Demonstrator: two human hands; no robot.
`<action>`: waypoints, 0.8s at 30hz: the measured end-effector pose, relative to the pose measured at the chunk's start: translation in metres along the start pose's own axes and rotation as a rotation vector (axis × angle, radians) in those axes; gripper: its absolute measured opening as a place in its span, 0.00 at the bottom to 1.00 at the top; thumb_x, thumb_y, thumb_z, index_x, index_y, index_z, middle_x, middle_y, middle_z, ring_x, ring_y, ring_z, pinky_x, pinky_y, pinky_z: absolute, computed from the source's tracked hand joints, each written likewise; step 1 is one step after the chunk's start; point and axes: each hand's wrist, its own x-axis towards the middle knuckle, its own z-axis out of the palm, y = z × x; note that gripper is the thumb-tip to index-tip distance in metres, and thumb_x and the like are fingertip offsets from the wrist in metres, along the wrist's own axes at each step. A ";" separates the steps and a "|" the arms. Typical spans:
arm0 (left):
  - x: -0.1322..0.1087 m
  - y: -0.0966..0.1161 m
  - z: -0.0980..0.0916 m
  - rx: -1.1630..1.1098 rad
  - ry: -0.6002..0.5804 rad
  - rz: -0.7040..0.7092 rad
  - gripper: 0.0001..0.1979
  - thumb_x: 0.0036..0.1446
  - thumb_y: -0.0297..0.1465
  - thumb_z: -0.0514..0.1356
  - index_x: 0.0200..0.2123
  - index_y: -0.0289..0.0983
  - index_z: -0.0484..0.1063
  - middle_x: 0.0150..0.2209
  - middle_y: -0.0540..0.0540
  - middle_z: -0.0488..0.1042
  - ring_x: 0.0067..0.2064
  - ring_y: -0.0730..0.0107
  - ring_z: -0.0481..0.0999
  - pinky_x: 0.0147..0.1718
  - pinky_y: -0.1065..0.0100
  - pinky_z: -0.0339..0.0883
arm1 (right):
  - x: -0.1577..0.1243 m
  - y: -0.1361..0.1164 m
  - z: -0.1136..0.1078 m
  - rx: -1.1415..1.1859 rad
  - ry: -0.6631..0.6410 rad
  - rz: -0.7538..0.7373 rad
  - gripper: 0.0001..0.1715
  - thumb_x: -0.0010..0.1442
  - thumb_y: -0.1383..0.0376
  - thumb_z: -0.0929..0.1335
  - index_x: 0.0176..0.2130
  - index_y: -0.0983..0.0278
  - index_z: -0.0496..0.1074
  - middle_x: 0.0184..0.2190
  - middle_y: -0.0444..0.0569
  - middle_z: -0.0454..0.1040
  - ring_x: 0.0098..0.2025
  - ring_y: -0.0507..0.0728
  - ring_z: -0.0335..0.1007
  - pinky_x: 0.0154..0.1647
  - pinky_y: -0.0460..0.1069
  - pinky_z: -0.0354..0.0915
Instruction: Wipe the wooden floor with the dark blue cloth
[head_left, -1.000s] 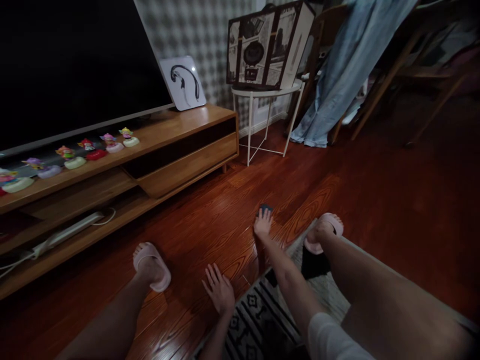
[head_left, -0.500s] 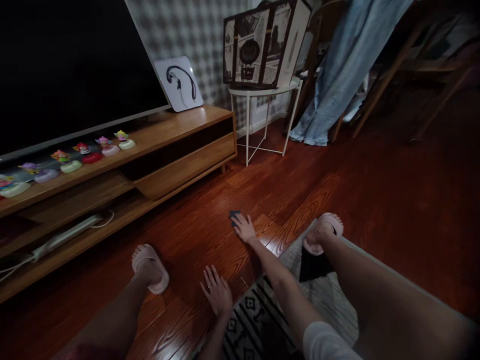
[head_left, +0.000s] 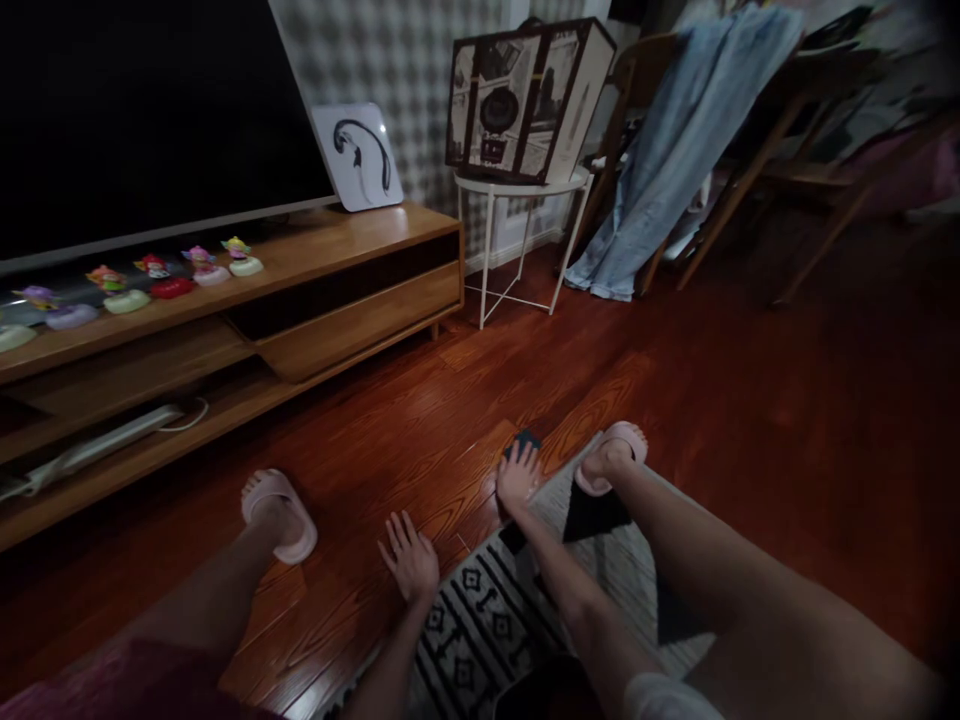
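My right hand (head_left: 517, 477) lies flat on a small dark cloth (head_left: 523, 443) and presses it against the red wooden floor (head_left: 420, 420), just at the corner of the patterned rug (head_left: 487, 620). My left hand (head_left: 409, 556) rests open on the floor, fingers spread, beside the rug's edge. My legs stretch out on both sides, with pink slippers on my left foot (head_left: 276, 512) and my right foot (head_left: 609, 456).
A low wooden TV stand (head_left: 330, 290) with a big dark TV (head_left: 135, 120), several small figurines (head_left: 172, 280) and a power strip (head_left: 105, 445) runs along the left. A white side table (head_left: 521, 235) bears a printed box (head_left: 525, 100). Wooden chairs draped with blue fabric (head_left: 675, 140) stand behind.
My right hand slid the dark cloth leftward over the floor, then back right and nearer to the rug corner. My left hand stayed planted on the floor. The view shifted slightly.
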 end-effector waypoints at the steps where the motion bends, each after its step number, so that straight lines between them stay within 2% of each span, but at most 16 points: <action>1: 0.000 0.000 -0.002 0.002 -0.004 0.001 0.28 0.67 0.29 0.44 0.68 0.30 0.56 0.70 0.31 0.58 0.72 0.53 0.55 0.70 0.42 0.47 | -0.016 -0.017 0.004 0.015 -0.032 -0.064 0.35 0.68 0.63 0.56 0.71 0.71 0.54 0.71 0.69 0.52 0.73 0.71 0.44 0.69 0.74 0.40; 4: 0.000 0.000 -0.003 -0.009 -0.009 0.007 0.28 0.67 0.29 0.44 0.68 0.29 0.58 0.69 0.30 0.59 0.72 0.52 0.56 0.70 0.42 0.47 | -0.062 -0.062 0.017 0.048 -0.107 -0.262 0.36 0.67 0.58 0.61 0.68 0.73 0.60 0.69 0.68 0.57 0.72 0.70 0.48 0.71 0.67 0.42; 7: -0.001 -0.001 0.002 -0.038 0.012 -0.003 0.27 0.67 0.29 0.44 0.67 0.30 0.60 0.70 0.33 0.59 0.72 0.53 0.56 0.70 0.43 0.47 | -0.092 -0.089 0.028 0.087 -0.164 -0.492 0.37 0.68 0.55 0.62 0.67 0.74 0.62 0.69 0.69 0.57 0.73 0.69 0.47 0.73 0.65 0.40; 9: -0.001 -0.002 0.007 -0.051 0.040 -0.009 0.27 0.67 0.29 0.44 0.67 0.32 0.60 0.70 0.34 0.59 0.72 0.55 0.55 0.70 0.43 0.47 | -0.091 -0.093 0.031 0.106 -0.169 -0.581 0.35 0.68 0.56 0.62 0.68 0.70 0.61 0.70 0.66 0.56 0.73 0.67 0.46 0.73 0.63 0.42; 12: -0.003 -0.003 0.012 -0.045 0.069 -0.002 0.27 0.67 0.30 0.43 0.67 0.31 0.60 0.70 0.34 0.59 0.72 0.56 0.56 0.70 0.43 0.46 | -0.053 -0.076 0.024 0.121 -0.149 -0.603 0.31 0.67 0.60 0.62 0.67 0.61 0.63 0.70 0.56 0.58 0.72 0.61 0.49 0.72 0.60 0.48; 14: -0.003 -0.002 0.013 -0.037 0.065 0.002 0.27 0.67 0.30 0.43 0.66 0.30 0.61 0.70 0.34 0.60 0.71 0.55 0.57 0.70 0.43 0.46 | -0.012 -0.050 0.012 0.116 -0.128 -0.535 0.30 0.67 0.62 0.61 0.67 0.60 0.64 0.70 0.54 0.60 0.72 0.59 0.51 0.71 0.59 0.48; 17: -0.002 -0.003 0.013 -0.041 0.040 0.001 0.28 0.67 0.30 0.43 0.67 0.31 0.59 0.71 0.34 0.58 0.72 0.55 0.55 0.71 0.43 0.45 | 0.047 0.003 -0.009 0.084 -0.063 -0.310 0.32 0.69 0.63 0.56 0.67 0.69 0.62 0.70 0.62 0.57 0.73 0.63 0.47 0.71 0.62 0.47; 19: 0.000 -0.004 0.015 -0.062 0.003 -0.015 0.28 0.66 0.30 0.45 0.68 0.32 0.58 0.71 0.34 0.56 0.73 0.55 0.53 0.71 0.42 0.44 | 0.071 0.038 -0.021 0.056 -0.009 -0.144 0.33 0.69 0.63 0.54 0.69 0.72 0.58 0.71 0.66 0.54 0.74 0.65 0.44 0.70 0.65 0.46; 22: 0.002 -0.008 0.018 -0.120 -0.105 -0.031 0.27 0.65 0.35 0.54 0.66 0.37 0.63 0.70 0.34 0.60 0.71 0.51 0.57 0.69 0.42 0.51 | 0.075 0.063 -0.029 0.015 0.055 0.033 0.36 0.70 0.64 0.52 0.71 0.75 0.52 0.71 0.71 0.50 0.74 0.68 0.41 0.69 0.68 0.45; 24: 0.002 -0.011 0.020 -0.147 -0.158 -0.030 0.25 0.62 0.40 0.60 0.61 0.39 0.67 0.65 0.36 0.66 0.64 0.51 0.67 0.62 0.43 0.63 | 0.058 0.054 -0.025 -0.007 0.073 0.085 0.36 0.69 0.64 0.51 0.71 0.78 0.50 0.71 0.74 0.48 0.74 0.70 0.41 0.69 0.69 0.44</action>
